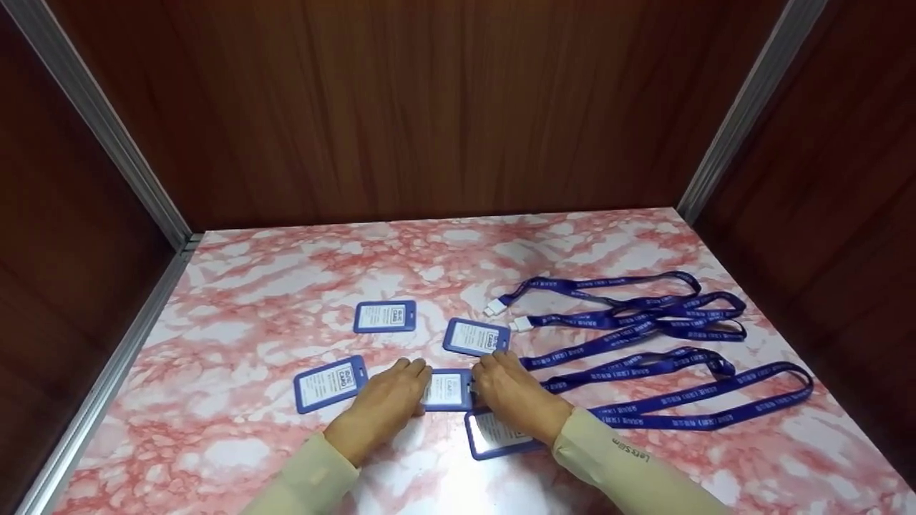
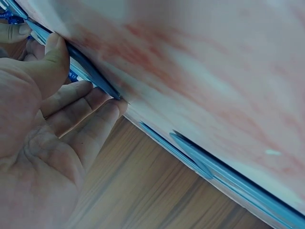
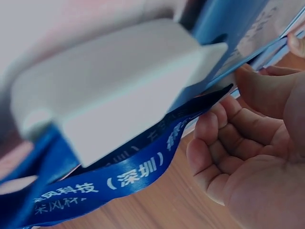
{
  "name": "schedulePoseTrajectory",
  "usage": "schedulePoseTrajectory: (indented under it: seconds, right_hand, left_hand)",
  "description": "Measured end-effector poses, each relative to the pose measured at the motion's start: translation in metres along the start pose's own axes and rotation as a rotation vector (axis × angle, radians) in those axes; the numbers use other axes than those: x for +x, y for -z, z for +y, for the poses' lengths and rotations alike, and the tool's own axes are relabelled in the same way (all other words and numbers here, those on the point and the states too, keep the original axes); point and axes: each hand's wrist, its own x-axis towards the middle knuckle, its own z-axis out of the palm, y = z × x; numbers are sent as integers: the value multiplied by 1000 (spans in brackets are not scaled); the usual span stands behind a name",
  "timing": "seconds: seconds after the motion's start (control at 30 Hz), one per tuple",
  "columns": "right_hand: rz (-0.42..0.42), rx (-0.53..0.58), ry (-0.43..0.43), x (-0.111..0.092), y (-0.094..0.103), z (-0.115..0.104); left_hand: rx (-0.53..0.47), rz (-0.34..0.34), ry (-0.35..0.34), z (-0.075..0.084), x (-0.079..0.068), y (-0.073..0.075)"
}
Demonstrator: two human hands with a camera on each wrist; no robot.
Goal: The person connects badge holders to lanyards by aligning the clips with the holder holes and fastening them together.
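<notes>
From afar, my left hand [image 1: 386, 400] pinches a card holder [image 1: 447, 390], seemingly to steady it; my right hand [image 1: 517, 392] pinches a lanyard [image 3: 143, 172] at one end, alongside.

From the badge holder [image 1: 446, 390] between left hand [image 1: 390, 392] and right hand [image 1: 514, 390], a second holder [image 1: 328, 385] lies at nine o'clock, a third holder [image 1: 385, 317] at eleven, a fourth holder [image 1: 474, 336] at one, a fifth holder [image 1: 494, 433] at four, lanyards [image 1: 626, 371] toward three, all on the tabletop [image 1: 250, 447].
</notes>
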Motion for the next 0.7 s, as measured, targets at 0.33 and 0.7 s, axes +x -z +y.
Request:
schedulePoseTrajectory:
  seconds: [0.33,0.7]
  right_hand:
    - [61,-157,95,-3,-6,0]
    - [33,-62,59,-2,-6,-3]
  left_hand:
    - [18,39,-26,-1,0,0]
    - [12,-1,-8,1,1,0]
